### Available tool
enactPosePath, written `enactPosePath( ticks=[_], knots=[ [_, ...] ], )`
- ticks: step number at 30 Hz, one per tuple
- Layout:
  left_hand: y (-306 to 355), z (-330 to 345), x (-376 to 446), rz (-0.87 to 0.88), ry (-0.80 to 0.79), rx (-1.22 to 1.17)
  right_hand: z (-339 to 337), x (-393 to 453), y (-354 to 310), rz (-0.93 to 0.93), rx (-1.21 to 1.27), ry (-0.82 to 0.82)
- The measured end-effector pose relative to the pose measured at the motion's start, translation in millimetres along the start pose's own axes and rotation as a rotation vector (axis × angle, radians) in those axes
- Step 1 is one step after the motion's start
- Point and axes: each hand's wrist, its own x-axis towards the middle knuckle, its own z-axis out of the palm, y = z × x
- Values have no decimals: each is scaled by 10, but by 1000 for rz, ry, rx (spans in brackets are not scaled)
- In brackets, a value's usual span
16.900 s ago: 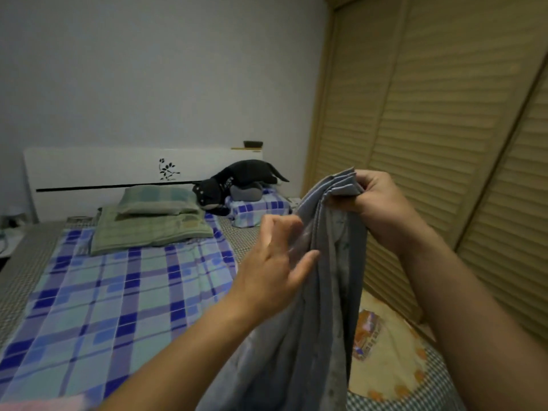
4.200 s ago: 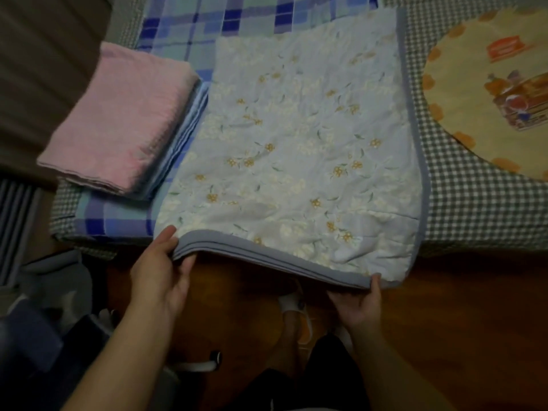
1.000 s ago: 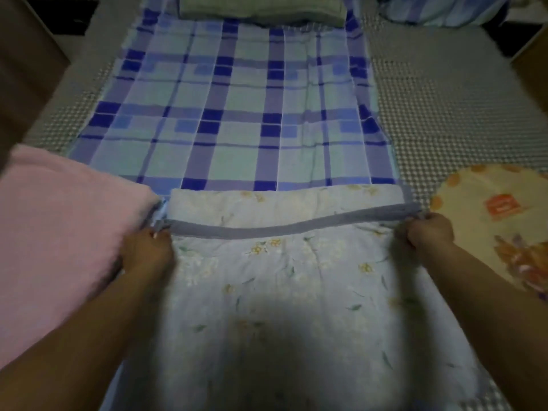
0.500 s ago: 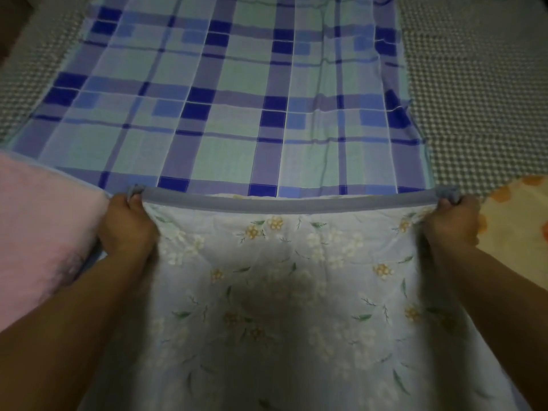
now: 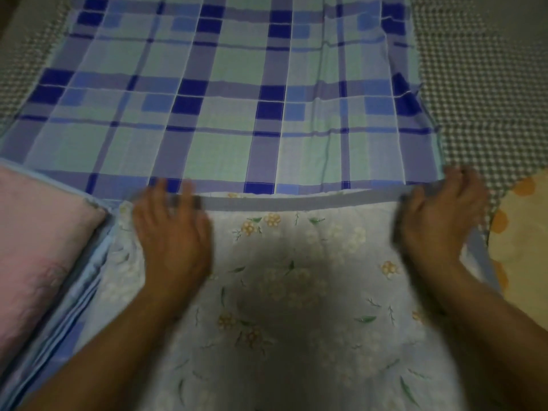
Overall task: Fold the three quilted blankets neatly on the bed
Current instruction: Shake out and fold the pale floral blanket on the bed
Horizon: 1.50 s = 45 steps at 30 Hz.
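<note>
The pale blue floral quilted blanket [image 5: 296,307], with a grey border, lies folded on the bed in front of me, its far edge doubled over. My left hand [image 5: 172,232] lies palm down on the blanket's far left corner, fingers spread. My right hand [image 5: 439,215] is at the far right corner, thumb over the grey border and fingers curled around it; it is blurred. To the left, a folded pink blanket [image 5: 38,247] rests on a folded light blue one [image 5: 86,295].
A blue and green plaid sheet [image 5: 237,99] covers the bed beyond the blanket. A grey checked cover [image 5: 480,99] shows on the right and far left. A round yellow mat [image 5: 527,253] lies to the right of the floral blanket.
Both hands carried the grey-bordered edge away from me and laid it down on the far edge. My left hand has let go and flattened onto the blanket.
</note>
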Motion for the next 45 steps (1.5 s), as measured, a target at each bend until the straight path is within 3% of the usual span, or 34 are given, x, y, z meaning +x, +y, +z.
enactPosePath(
  ticks=[2,4,6,8,10,13,16,19,21,23,27,29,33,37,40,43,45],
  knots=[
    [350,126,-372,318,-184,59,-200,-591,-275,-429,-93,-244],
    [520,416,-481,424,-307,74,-116,-974,-295,-630,-224,-499],
    [483,716,-238,349,-319,132,160,-757,-88,-592,-376,-527],
    [411,952,121,218,-318,194,452,-280,180,-421,-473,-514],
    [388,1119,397,118,-341,216,656,100,353,-283,-436,-565],
    [401,1216,593,93,-429,218,828,246,345,-261,-415,-595],
    [464,996,554,96,-439,178,569,73,8,-202,-357,-484],
    [431,544,149,152,-281,52,224,-655,-548,-498,-219,-402],
    [196,261,-366,142,-286,45,206,-1212,-793,-731,-151,-546],
    [-237,110,-891,16,-336,92,440,-1281,-836,-793,-198,-676],
    [-1050,46,-1383,-252,-460,144,1034,-759,-887,-675,-288,-690],
    [-1231,16,-1371,-349,-466,51,1038,-685,-1112,-613,-197,-668],
    [-1451,-99,-1262,-518,-445,-291,337,-1431,-1464,-429,428,-647],
    [-1627,-194,-1222,-810,-608,-707,-358,-2331,-1271,47,869,-801],
    [-1687,-215,-1334,-762,-691,-698,-359,-2720,-996,246,881,-866],
    [-1547,-225,-1493,-686,-670,-561,-508,-2995,-830,253,830,-858],
    [-1487,-192,-1557,-697,-609,-522,-700,-3188,-759,205,857,-769]
  ],
)
